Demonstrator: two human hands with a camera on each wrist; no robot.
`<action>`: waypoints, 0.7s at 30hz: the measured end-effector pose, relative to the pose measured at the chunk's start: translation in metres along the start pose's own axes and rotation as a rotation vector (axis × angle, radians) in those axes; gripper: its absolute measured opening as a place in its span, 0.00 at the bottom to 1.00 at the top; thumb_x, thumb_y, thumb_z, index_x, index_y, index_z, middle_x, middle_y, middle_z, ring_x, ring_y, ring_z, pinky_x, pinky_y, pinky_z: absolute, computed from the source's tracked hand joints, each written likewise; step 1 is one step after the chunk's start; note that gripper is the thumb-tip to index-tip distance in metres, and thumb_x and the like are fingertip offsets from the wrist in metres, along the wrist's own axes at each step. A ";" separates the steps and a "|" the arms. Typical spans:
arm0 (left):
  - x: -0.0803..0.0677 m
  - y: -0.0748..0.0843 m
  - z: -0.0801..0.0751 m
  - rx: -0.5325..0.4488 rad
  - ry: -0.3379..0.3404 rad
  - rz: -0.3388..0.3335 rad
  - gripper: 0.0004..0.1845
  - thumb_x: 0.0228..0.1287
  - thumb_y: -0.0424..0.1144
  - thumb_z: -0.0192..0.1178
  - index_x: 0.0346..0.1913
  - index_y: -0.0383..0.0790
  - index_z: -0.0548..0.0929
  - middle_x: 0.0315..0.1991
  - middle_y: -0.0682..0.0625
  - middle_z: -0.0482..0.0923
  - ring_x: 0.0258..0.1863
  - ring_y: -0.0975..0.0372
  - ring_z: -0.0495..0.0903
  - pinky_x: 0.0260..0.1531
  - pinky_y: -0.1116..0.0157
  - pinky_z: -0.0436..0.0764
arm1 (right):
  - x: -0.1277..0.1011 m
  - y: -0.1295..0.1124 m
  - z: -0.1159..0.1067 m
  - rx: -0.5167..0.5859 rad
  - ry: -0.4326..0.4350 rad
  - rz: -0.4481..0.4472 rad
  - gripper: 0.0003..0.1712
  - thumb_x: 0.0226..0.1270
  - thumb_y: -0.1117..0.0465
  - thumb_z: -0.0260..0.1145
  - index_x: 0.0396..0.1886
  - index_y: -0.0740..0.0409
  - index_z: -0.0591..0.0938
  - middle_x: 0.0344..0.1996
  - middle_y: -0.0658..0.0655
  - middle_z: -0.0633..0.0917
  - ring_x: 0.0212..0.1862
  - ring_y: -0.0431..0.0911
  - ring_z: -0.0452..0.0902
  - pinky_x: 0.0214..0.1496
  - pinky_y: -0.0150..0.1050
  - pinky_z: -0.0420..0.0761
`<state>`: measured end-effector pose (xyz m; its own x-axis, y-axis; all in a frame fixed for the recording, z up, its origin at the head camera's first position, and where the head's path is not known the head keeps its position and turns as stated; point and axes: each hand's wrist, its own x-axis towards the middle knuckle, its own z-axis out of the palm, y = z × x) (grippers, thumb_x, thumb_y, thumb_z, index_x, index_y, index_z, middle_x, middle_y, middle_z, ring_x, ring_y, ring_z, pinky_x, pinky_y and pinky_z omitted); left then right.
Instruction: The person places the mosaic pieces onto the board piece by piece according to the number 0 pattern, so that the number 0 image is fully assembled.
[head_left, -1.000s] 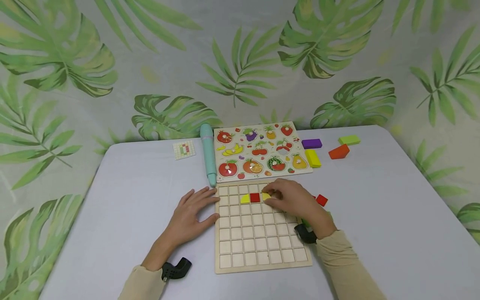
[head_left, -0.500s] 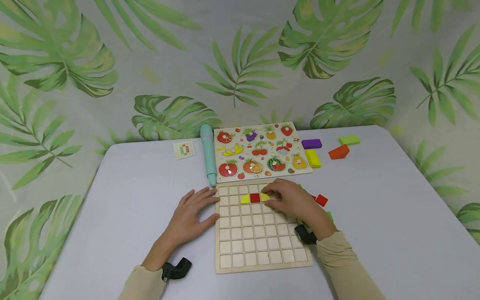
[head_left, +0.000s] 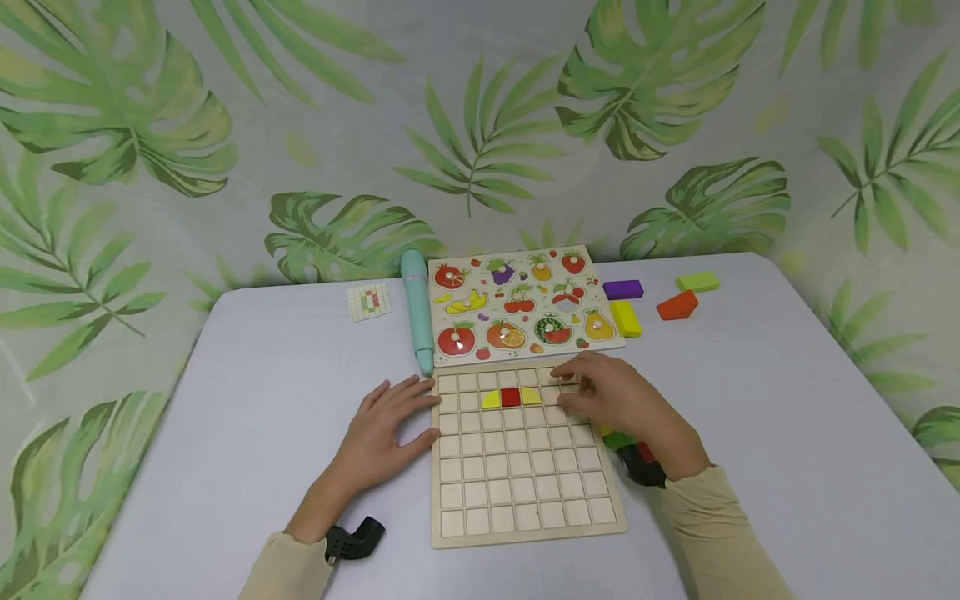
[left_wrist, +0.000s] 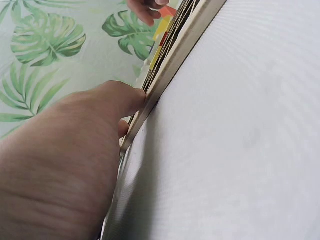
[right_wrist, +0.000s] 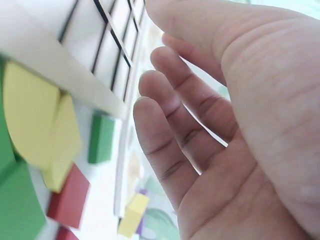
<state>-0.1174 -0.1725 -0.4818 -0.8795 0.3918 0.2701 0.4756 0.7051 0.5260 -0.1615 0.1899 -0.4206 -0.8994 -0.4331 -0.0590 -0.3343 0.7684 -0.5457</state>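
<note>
A wooden grid board (head_left: 525,462) lies on the table. In its second row a red square tile (head_left: 511,397) sits between two rounded yellow tiles, the left one (head_left: 491,400) and the right one (head_left: 531,396). My left hand (head_left: 384,437) rests beside the board, its spread fingertips touching the left edge. Over the upper right cells hovers my right hand (head_left: 618,400), its fingers loosely bent. The right wrist view shows nothing between thumb and fingers. Below that hand, at the board's right side, lie loose yellow tiles (right_wrist: 32,112), red ones (right_wrist: 70,197) and green ones (right_wrist: 101,137), partly hidden in the head view.
Behind the grid stands a fruit puzzle board (head_left: 487,279) lying flat, with a teal tube (head_left: 417,308) along its left side. A small pattern card (head_left: 369,301) is farther left. Purple (head_left: 624,289), yellow (head_left: 626,318), orange (head_left: 678,305) and lime blocks (head_left: 697,282) lie at the back right.
My right hand has let go of the right yellow tile, which stays in its cell next to the red one, and has moved away to the right. My left hand has not moved.
</note>
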 end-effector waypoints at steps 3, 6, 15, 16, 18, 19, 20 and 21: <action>0.000 0.000 0.000 0.001 0.001 0.000 0.25 0.65 0.50 0.70 0.63 0.49 0.84 0.73 0.53 0.74 0.77 0.53 0.66 0.78 0.43 0.55 | -0.003 0.004 -0.007 0.001 0.013 -0.001 0.20 0.67 0.57 0.75 0.57 0.55 0.87 0.43 0.51 0.86 0.42 0.46 0.77 0.40 0.39 0.79; 0.000 0.001 0.000 -0.002 0.003 -0.001 0.25 0.65 0.50 0.70 0.63 0.49 0.84 0.72 0.52 0.74 0.77 0.53 0.66 0.78 0.43 0.55 | -0.007 0.008 -0.014 -0.009 0.028 -0.007 0.20 0.66 0.58 0.75 0.57 0.55 0.86 0.46 0.53 0.87 0.39 0.44 0.76 0.36 0.37 0.79; -0.001 0.001 0.000 0.006 0.008 0.003 0.24 0.65 0.49 0.70 0.63 0.48 0.84 0.72 0.52 0.74 0.77 0.52 0.66 0.78 0.43 0.56 | -0.021 0.022 -0.035 0.011 0.037 0.037 0.22 0.67 0.57 0.74 0.60 0.56 0.84 0.50 0.56 0.87 0.41 0.44 0.78 0.36 0.36 0.82; -0.001 0.001 0.000 0.006 0.007 0.001 0.24 0.65 0.49 0.70 0.63 0.48 0.84 0.73 0.52 0.74 0.77 0.53 0.66 0.78 0.44 0.56 | -0.022 0.024 -0.036 0.011 0.037 0.038 0.22 0.67 0.57 0.74 0.60 0.56 0.84 0.51 0.56 0.87 0.42 0.44 0.78 0.37 0.36 0.83; -0.001 0.001 0.000 0.005 0.005 0.000 0.24 0.65 0.49 0.70 0.63 0.48 0.84 0.73 0.53 0.74 0.77 0.53 0.66 0.78 0.44 0.56 | -0.024 0.029 -0.039 0.010 0.042 0.038 0.22 0.68 0.56 0.74 0.59 0.56 0.85 0.51 0.56 0.87 0.42 0.44 0.79 0.40 0.37 0.83; -0.001 0.001 0.000 0.005 0.005 0.000 0.24 0.65 0.49 0.70 0.63 0.48 0.84 0.73 0.53 0.74 0.77 0.53 0.66 0.78 0.44 0.56 | -0.025 0.031 -0.040 0.011 0.044 0.038 0.22 0.68 0.55 0.74 0.59 0.57 0.85 0.51 0.56 0.87 0.42 0.44 0.79 0.40 0.37 0.83; -0.001 0.001 0.000 0.006 0.004 -0.001 0.24 0.65 0.49 0.70 0.63 0.48 0.84 0.73 0.53 0.74 0.77 0.53 0.66 0.78 0.44 0.56 | -0.025 0.033 -0.040 0.012 0.044 0.043 0.22 0.68 0.55 0.74 0.59 0.56 0.85 0.51 0.56 0.87 0.42 0.44 0.79 0.41 0.37 0.84; -0.001 0.002 0.000 0.005 0.003 -0.001 0.24 0.65 0.49 0.70 0.63 0.48 0.84 0.73 0.53 0.74 0.77 0.53 0.66 0.78 0.44 0.56 | -0.026 0.035 -0.041 0.013 0.045 0.047 0.22 0.68 0.55 0.74 0.59 0.56 0.85 0.51 0.56 0.87 0.42 0.44 0.79 0.41 0.37 0.84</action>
<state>-0.1162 -0.1718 -0.4810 -0.8800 0.3893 0.2722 0.4749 0.7086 0.5218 -0.1611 0.2472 -0.4035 -0.9259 -0.3747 -0.0474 -0.2877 0.7810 -0.5544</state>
